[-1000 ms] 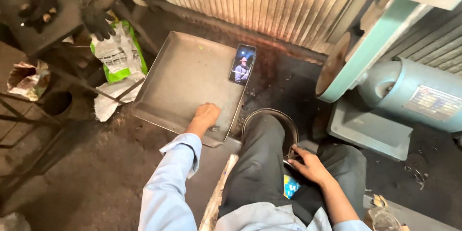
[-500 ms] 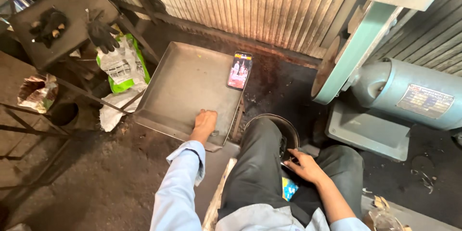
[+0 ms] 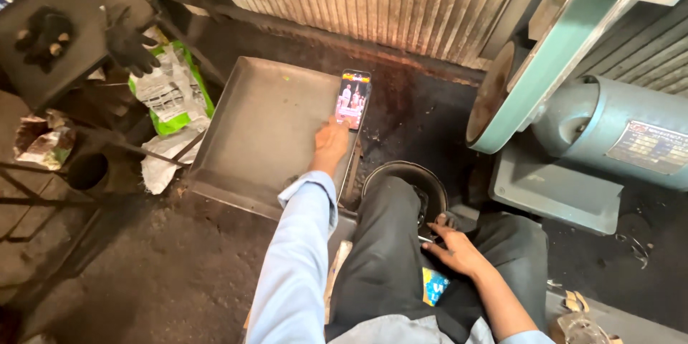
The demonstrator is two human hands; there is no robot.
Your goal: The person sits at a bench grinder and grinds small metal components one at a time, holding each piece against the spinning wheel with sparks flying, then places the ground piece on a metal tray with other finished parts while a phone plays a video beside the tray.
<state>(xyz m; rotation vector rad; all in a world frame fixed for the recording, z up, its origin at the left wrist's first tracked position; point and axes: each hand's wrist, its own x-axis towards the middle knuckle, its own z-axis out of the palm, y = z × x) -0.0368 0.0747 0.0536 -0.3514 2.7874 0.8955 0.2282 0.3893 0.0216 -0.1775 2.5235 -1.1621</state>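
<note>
While the left hand (image 3: 331, 145) lay loosely spread on the grey metal tray (image 3: 251, 129), fingertips touching the lit phone (image 3: 354, 98), the right hand (image 3: 453, 249) rested empty on the thigh; a green-and-white bag (image 3: 168, 89) slumped left of the tray.

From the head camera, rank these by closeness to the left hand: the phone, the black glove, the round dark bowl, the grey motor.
From the left hand:
1. Phone, touching its fingertips, on the metal tray's right edge.
2. Round dark bowl, on the floor just right of the hand.
3. Black glove, far left, on the dark stand.
4. Grey motor, far right.
</note>
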